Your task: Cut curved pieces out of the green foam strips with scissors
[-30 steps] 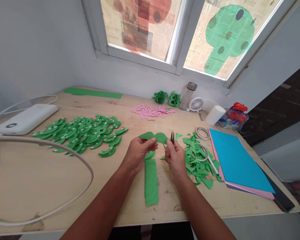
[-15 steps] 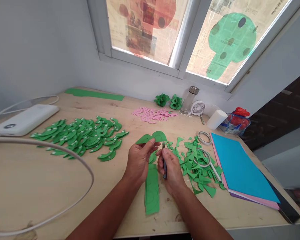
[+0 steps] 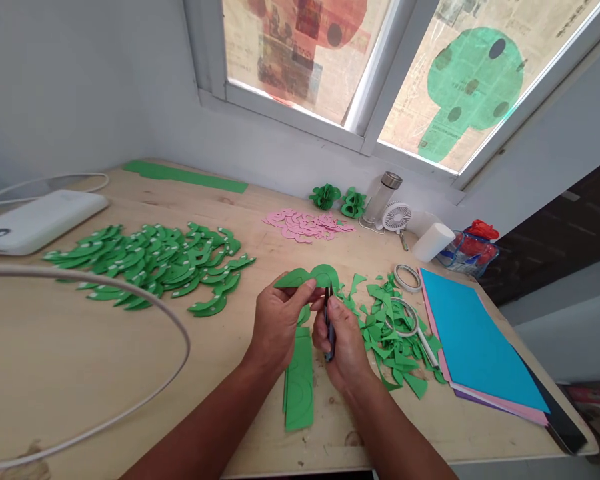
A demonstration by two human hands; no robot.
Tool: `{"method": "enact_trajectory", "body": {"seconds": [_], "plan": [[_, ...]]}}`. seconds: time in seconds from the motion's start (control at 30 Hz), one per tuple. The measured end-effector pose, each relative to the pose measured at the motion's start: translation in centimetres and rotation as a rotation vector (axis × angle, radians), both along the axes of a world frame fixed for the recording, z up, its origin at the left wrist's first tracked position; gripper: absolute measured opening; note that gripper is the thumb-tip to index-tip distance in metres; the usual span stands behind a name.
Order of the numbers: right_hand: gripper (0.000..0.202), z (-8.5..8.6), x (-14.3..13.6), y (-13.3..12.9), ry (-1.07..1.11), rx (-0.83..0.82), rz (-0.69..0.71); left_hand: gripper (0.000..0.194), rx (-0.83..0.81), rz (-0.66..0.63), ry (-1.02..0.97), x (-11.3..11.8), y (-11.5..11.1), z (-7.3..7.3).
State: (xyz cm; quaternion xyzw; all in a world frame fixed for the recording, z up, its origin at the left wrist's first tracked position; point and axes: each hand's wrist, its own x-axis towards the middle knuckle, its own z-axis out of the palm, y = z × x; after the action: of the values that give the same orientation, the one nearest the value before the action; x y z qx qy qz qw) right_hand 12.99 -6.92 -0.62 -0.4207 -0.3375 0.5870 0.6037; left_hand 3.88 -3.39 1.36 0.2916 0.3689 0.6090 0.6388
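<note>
- A stack of long, rectangular green paper strips [image 3: 299, 387], marked with faint curved lines, is lying on the pale wooden tabletop [image 3: 80, 360] between the two forearms, just below the hands.
- The right hand [image 3: 346, 333] is gripping a pair of dark-bladed scissors [image 3: 331, 333], blades pointing away from the body and parted slightly at the tips.
- The left hand [image 3: 276, 320] is pinching a green paper cutout with two rounded lobes [image 3: 325, 274] between thumb and fingers, close beside the right hand.
- The cutout is sitting just beyond both hands, raised over the tabletop, its right lobe meeting the scissor tips; whether the blades are biting into its edge cannot be told.
- A loose heap of angular green paper scraps [image 3: 397, 363] is spreading just right of the right hand.
- A stack of coloured sheets topped with bright blue [image 3: 480, 340] is lying beyond the scraps, farther right.
- A broad pile of curved green paper pieces with white patches [image 3: 145, 263] is resting left of the left hand, well apart from it.
- Flat, curly pink paper pieces [image 3: 307, 225] are lying farther back, beyond the cutout.
</note>
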Motion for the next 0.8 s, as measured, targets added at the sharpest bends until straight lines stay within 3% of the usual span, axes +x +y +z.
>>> {"method": "enact_trajectory", "body": {"seconds": [0.8], "plan": [[0.038, 0.02, 0.09, 0.09, 0.013, -0.001, -0.014, 0.015, 0.036, -0.035, 0.002, -0.04, -0.19, 0.15]]}}
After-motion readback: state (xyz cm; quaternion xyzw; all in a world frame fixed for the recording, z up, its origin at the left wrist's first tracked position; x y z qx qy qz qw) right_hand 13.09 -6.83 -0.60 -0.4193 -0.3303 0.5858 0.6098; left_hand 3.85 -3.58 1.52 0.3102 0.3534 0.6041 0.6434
